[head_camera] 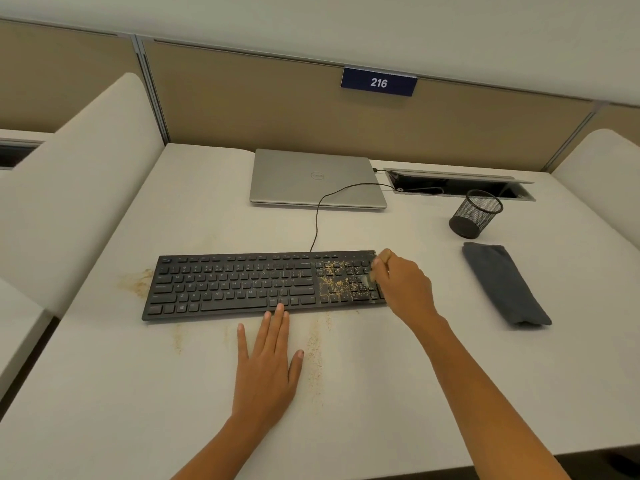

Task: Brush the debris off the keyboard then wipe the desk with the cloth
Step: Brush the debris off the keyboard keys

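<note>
A tan smear of debris (136, 282) lies on the white desk (104, 393) just beside the left end of the keyboard (235, 285). The black keyboard sits in the middle of the surface. Its long axis runs left to right, about parallel to the near edge, and its key rows face the person. A broad strip of bare desk lies between it and the near edge, with more room to its left up to the side panel.

The left hand (268, 368) lies flat on that strip, palm down and fingers straight, with its fingertips (278, 308) touching the keyboard's near rim. Thin streaks of crumbs run on the surface just right of this hand. Behind the keyboard a closed silver laptop (317, 178) rests near the far edge, and the keyboard's cable (317, 223) curves up past it.

More crumbs are scattered over the right-hand key block. The right hand (405, 289) is over the keyboard's right end, fingers curled round a small brush (371, 277) that is blurred, its pale end down on the keys.

Further right, a black mesh pen cup (474, 214) stands in front of an open hatch (460, 185). The dark folded cloth (505, 284) lies apart from the keyboard toward the right edge, its long axis running far to near and slanting right.
</note>
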Motion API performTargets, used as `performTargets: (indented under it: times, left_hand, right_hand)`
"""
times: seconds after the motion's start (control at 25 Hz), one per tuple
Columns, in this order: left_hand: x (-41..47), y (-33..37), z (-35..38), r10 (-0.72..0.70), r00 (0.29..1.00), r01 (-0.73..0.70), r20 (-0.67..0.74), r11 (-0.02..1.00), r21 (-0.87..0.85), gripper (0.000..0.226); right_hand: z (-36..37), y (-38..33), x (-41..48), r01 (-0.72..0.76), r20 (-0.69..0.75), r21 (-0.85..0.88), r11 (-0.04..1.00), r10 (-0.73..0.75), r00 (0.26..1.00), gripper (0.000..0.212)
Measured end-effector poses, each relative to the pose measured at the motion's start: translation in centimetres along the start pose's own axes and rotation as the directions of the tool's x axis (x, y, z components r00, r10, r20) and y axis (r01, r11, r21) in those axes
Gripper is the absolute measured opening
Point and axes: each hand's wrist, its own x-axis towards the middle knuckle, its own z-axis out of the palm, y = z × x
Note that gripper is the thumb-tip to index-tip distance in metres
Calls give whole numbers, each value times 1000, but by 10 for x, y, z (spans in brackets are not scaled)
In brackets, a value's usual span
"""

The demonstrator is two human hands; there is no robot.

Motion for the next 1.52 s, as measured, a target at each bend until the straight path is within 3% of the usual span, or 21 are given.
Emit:
performTargets:
  times: [0.08, 0.2, 0.32, 0.4, 0.52, 0.84, 1.0, 1.12, 1.24, 1.4, 1.52]
  left_hand:
    - [-1, -2, -1, -6, 1000, 5, 6, 1000, 4, 65]
    - [0, -3, -1, -6, 1000, 6, 10, 1000, 2, 65]
    - [-1, 0, -3, 1, 1000, -1, 7, 1000, -4, 64]
    - [0, 0, -4, -2, 1000, 2, 2, 1000, -12, 63]
    - [1, -1, -4, 0, 1000, 0, 2, 1000, -9, 63]
    - [1, -5, -1, 30, 1000, -30, 9, 999, 15, 64]
    - [-3, -10, 1, 33, 999, -33, 18, 999, 23, 64]
    - [-3, -12, 0, 4, 1000, -4, 11, 1000, 24, 62]
    - [-4, -11, 1, -5, 1000, 6, -15, 999, 36, 61]
    - [-3, -9, 1, -3, 1000, 4, -22, 999, 44, 60]
    - [-2, -6, 2, -3, 999, 5, -34, 998, 62, 59]
  right_hand:
    - [-5, 4, -6, -29, -10, -33, 999, 28, 1000, 45]
    - [-5, 2, -12, -46, -93, 89, 995, 54, 994, 37]
    - [0, 0, -20, -86, -38, 99, 991, 90, 995, 39]
    - [2, 0, -26, -110, -80, 131, 985, 121, 989, 41]
    - [10, -8, -38, -48, -120, 250, 967, 80, 990, 29]
    - [15, -31, -2, -22, -238, 252, 967, 84, 968, 26]
    - [10, -34, 31, -19, -154, 182, 983, 48, 987, 29]
    - [5, -27, 30, 18, -22, 87, 996, -17, 1000, 46]
    - [0, -11, 15, 41, 113, 86, 995, -50, 992, 43]
    - [-2, 3, 20, 64, -30, 204, 977, -59, 998, 42]
    - [1, 10, 22, 95, 60, 192, 977, -108, 992, 47]
